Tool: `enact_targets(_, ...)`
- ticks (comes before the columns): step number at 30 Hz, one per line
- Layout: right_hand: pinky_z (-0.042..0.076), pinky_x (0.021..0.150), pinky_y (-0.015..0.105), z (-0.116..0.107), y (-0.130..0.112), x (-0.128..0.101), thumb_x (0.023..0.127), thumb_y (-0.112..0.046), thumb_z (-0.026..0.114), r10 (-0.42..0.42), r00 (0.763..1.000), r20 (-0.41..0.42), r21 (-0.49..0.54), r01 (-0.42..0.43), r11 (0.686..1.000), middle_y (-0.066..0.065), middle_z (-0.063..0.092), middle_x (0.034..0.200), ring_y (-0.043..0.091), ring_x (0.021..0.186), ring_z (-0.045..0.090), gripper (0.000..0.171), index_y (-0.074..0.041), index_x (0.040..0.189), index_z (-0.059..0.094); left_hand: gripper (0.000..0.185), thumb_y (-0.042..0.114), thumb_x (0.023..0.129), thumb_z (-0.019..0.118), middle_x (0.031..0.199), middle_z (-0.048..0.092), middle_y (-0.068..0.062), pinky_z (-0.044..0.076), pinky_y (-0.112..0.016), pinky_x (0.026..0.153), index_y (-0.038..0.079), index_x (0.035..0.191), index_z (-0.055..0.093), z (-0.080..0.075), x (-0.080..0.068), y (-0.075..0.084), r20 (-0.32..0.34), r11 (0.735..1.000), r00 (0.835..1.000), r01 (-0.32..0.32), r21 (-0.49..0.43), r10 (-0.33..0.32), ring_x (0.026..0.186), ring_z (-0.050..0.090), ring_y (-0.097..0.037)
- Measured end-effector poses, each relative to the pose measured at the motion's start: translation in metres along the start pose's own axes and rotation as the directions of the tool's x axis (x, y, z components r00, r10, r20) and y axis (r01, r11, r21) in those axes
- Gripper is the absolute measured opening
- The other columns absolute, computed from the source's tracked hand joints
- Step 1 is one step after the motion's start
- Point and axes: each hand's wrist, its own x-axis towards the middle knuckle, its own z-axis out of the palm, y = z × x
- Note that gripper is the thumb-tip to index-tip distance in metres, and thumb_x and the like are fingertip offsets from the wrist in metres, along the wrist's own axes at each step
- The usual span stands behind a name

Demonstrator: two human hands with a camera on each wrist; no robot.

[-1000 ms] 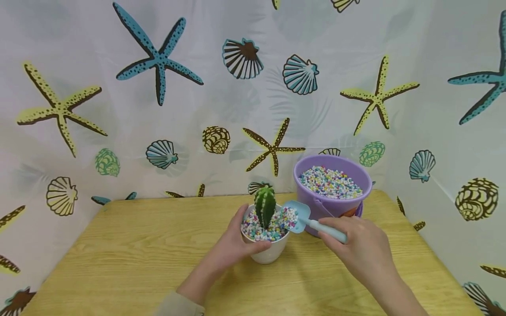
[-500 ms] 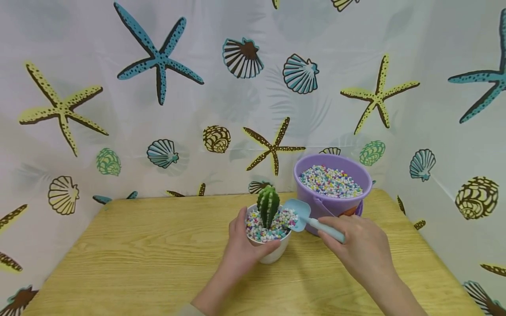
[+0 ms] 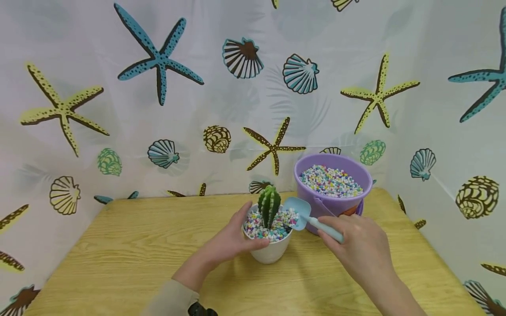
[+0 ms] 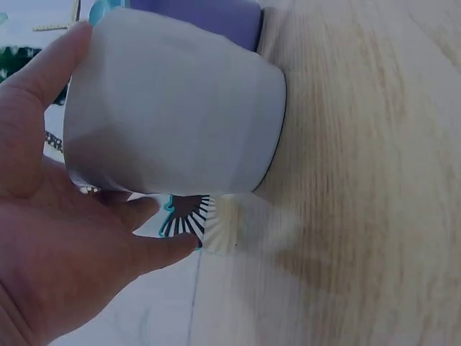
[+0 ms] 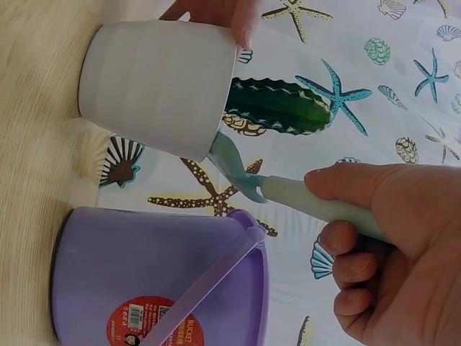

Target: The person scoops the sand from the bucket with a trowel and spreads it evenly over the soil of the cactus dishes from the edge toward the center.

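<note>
A white flower pot [image 3: 270,253] stands on the table, holding a green cactus [image 3: 269,206] among small multicoloured beads [image 3: 261,231]. My left hand [image 3: 231,237] holds the pot from its left side, thumb across the near rim and fingers round the far side. From above, the left wrist view shows the pot's wall and the spread thumb and fingers about its rim. My right hand [image 3: 361,241] grips the pale handle of a light blue toy shovel [image 3: 302,210]. The shovel's blade lies tilted at the pot's right rim, with some beads on it.
A purple bucket [image 3: 312,204] filled with similar beads stands behind the shovel, at the back right of the wooden table [image 3: 158,237]. Cloth [image 3: 186,109] printed with starfish and shells hangs behind and along the sides.
The pot and cactus have shifted slightly to the right. My left hand moved right with the pot, then its wrist swung back left, showing a black band at the sleeve. The shovel barely moved.
</note>
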Motion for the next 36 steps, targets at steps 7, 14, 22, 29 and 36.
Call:
enact_targets(7,0.048,0.058,0.033,0.0,0.0,-0.002,0.082,-0.017,0.099,-0.037,0.999,-0.04,-0.031,0.036,0.999,-0.012,0.068,0.077,0.01,0.066,0.056,0.031,-0.025,0.11,0.088,0.132,0.049,0.086,0.096,0.182,0.014,-0.019,0.014,-0.067,0.13,0.021,0.179,0.008,0.007,-0.002,-0.002,-0.024,0.999,1.0,-0.007,-0.048,0.006,0.166,0.015,-0.045)
enact_targets(14,0.049,0.06,0.035,0.0,-0.003,-0.003,0.077,-0.015,0.102,-0.08,0.995,-0.062,-0.069,0.076,0.995,-0.009,0.075,0.082,0.013,0.067,0.061,0.037,-0.024,0.11,0.088,0.131,0.045,0.083,0.1,0.171,0.029,-0.029,0.031,-0.066,0.126,0.01,0.177,0.016,0.032,-0.006,0.001,-0.203,1.0,0.979,-0.022,-0.018,0.018,0.154,0.038,-0.047)
enact_targets(22,0.047,0.06,0.035,0.001,-0.003,-0.003,0.075,-0.013,0.102,-0.143,0.986,-0.081,-0.102,0.135,0.986,-0.005,0.075,0.081,0.017,0.069,0.063,0.039,-0.019,0.111,0.087,0.133,0.049,0.081,0.099,0.165,0.029,-0.031,0.04,-0.065,0.121,0.01,0.177,0.016,0.055,-0.014,0.01,-0.324,0.999,0.946,0.025,-0.026,-0.032,0.146,0.046,-0.049)
enact_targets(29,0.044,0.06,0.034,0.003,-0.006,-0.003,0.074,-0.012,0.102,-0.167,0.98,-0.106,-0.106,0.156,0.982,-0.006,0.071,0.077,0.018,0.068,0.059,0.04,-0.018,0.11,0.087,0.133,0.047,0.082,0.1,0.17,0.021,-0.03,0.038,-0.067,0.122,0.011,0.177,0.014,0.047,-0.012,0.012,-0.275,0.997,0.959,0.054,-0.047,-0.065,0.15,0.041,-0.052)
enact_targets(36,0.041,0.06,0.033,0.004,-0.008,-0.005,0.073,-0.013,0.103,-0.178,0.978,-0.107,-0.12,0.165,0.979,-0.004,0.073,0.078,0.018,0.068,0.058,0.041,-0.017,0.111,0.087,0.129,0.037,0.084,0.1,0.18,0.019,-0.021,0.024,-0.067,0.129,0.019,0.179,0.013,0.011,-0.001,0.004,-0.028,0.995,0.999,0.023,-0.095,-0.026,0.162,0.027,-0.046)
